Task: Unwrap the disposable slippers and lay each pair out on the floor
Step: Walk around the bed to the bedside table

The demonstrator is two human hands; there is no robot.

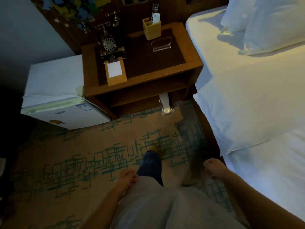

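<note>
A pair of white disposable slippers in clear plastic wrap (165, 103) hangs out of the lower shelf of the wooden nightstand (143, 83), its end touching the carpet. My left hand (126, 176) hangs by my hip with fingers loosely curled and nothing in it. My right hand (212, 168) hangs near the bed's edge, also loosely curled and empty. Both hands are well short of the slippers. My leg in dark trousers (150, 164) is stepping forward over the patterned carpet (82, 154).
A white mini fridge (54, 95) stands left of the nightstand. A bed with white sheets and pillows (255, 96) fills the right side. On the nightstand are an old-style telephone (109, 45), a notepad clipboard (115, 71), a holder with remotes (151, 28) and a clear stand (161, 44).
</note>
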